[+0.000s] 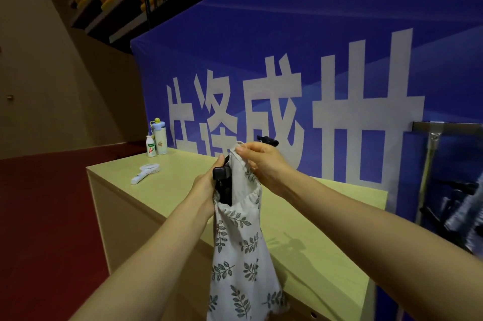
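Note:
A small white dress with a grey leaf print (239, 247) hangs in the air over the pale wooden table (321, 255). A black clothes hanger (223, 185) is partly inside its neckline, and another black end of it (269, 141) shows behind my right hand. My left hand (206, 187) grips the hanger's black body beside the dress top. My right hand (264, 164) pinches the dress's shoulder strap at its top. The hanger's middle is hidden by fabric and fingers.
On the table's far left stand a small white drink bottle (150, 147) and a pale flask (159, 138), with a white hand fan (145, 173) lying nearer. A blue banner (339, 46) stands behind the table. A metal rack with dark hangers (444, 190) stands at right.

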`<state>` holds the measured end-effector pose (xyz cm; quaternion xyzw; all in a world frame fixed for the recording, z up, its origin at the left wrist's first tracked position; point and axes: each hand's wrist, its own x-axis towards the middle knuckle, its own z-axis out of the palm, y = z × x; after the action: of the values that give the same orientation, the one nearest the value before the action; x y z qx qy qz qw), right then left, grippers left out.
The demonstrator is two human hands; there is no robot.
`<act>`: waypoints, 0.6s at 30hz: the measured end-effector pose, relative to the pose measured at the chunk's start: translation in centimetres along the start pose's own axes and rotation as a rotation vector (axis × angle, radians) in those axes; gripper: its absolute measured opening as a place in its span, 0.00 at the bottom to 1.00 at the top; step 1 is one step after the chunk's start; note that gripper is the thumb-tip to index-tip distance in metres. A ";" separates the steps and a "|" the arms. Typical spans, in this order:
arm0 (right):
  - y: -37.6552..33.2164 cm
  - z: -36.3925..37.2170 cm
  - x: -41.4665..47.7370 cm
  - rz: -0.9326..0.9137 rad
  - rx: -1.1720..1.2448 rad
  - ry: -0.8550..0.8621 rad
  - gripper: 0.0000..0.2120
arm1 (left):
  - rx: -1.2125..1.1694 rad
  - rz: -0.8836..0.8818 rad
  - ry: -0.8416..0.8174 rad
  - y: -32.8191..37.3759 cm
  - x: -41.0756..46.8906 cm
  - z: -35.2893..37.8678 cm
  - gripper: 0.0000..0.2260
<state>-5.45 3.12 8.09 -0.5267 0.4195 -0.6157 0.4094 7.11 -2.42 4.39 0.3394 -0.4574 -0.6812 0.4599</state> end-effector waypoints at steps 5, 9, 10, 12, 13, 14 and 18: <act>0.1 -0.8 -0.4 0.004 0.005 -0.022 0.05 | -0.028 -0.105 -0.006 0.8 -1.0 1.0 0.24; 0.1 -1.7 -0.7 0.019 0.036 -0.046 0.04 | 0.109 -0.174 -0.019 1.4 -1.7 2.5 0.14; 0.1 -1.9 -0.8 0.025 0.047 -0.041 0.04 | 0.144 -0.161 0.018 1.5 -1.6 2.8 0.13; 0.0 -2.5 -1.2 0.046 0.081 -0.018 0.06 | 0.208 -0.095 0.083 1.6 -1.3 3.2 0.15; -0.1 -2.8 -1.5 0.062 0.100 -0.013 0.08 | 0.212 -0.064 0.105 1.6 -1.4 3.2 0.16; -0.2 -3.3 -1.8 0.077 0.113 -0.010 0.10 | 0.205 -0.052 0.117 1.6 -1.6 3.3 0.17; -0.5 -5.2 -3.3 0.143 0.106 0.046 0.10 | 0.165 -0.027 0.173 2.1 -2.8 3.3 0.16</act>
<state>-10.33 6.86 7.04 -0.4589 0.4322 -0.6180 0.4699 5.79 0.86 7.64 0.4398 -0.4657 -0.6158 0.4588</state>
